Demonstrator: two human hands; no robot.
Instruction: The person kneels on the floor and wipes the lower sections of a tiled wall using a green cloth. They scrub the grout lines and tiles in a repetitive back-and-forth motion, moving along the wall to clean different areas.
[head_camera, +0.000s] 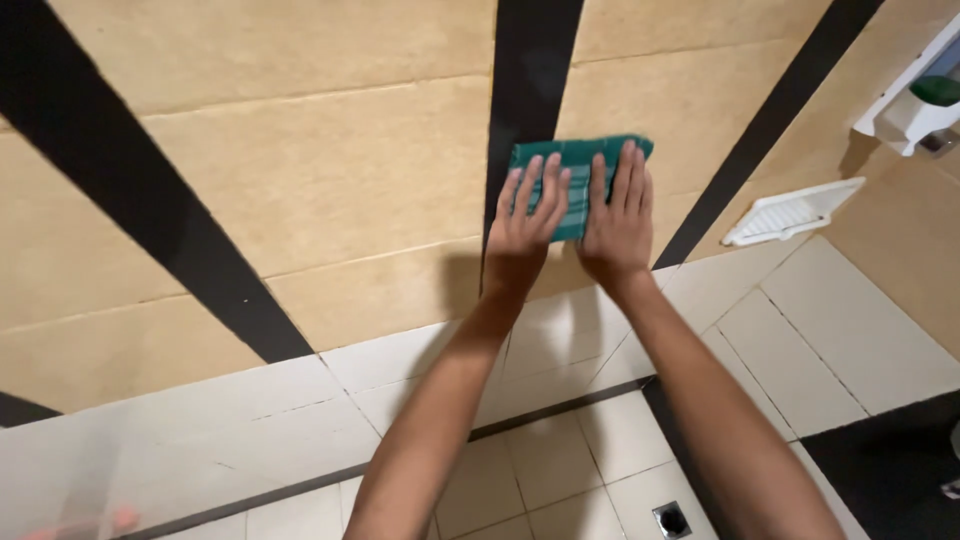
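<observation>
The left hand (527, 222) lies flat, fingers spread wide, on the folded teal-green cloth with darker stripes (578, 168), just right of centre in the upper half of the frame. The right hand (617, 222) is just beside it, also flat and open w/ fingers almost together, palm pressed on the same cloth. Neither hand grips the cloth; both only press it against the beige tiled wall (330, 170). The thumbs are close to each other, nearly touching. The cloth covers part of a vertical black tile stripe (530, 70) which runs from the top edge down to the hands. Two more black stripes cross the wall, one at the left & one (770, 120) at the right.

At the right of the frame a white plastic soap dish (795, 212) is fixed on the wall, and in the upper right corner is a white wall dispenser with a green part (920, 105). Below, a pale tiled ledge (200, 440), and at the bottom the floor w/ a small square metal drain (672, 519).
</observation>
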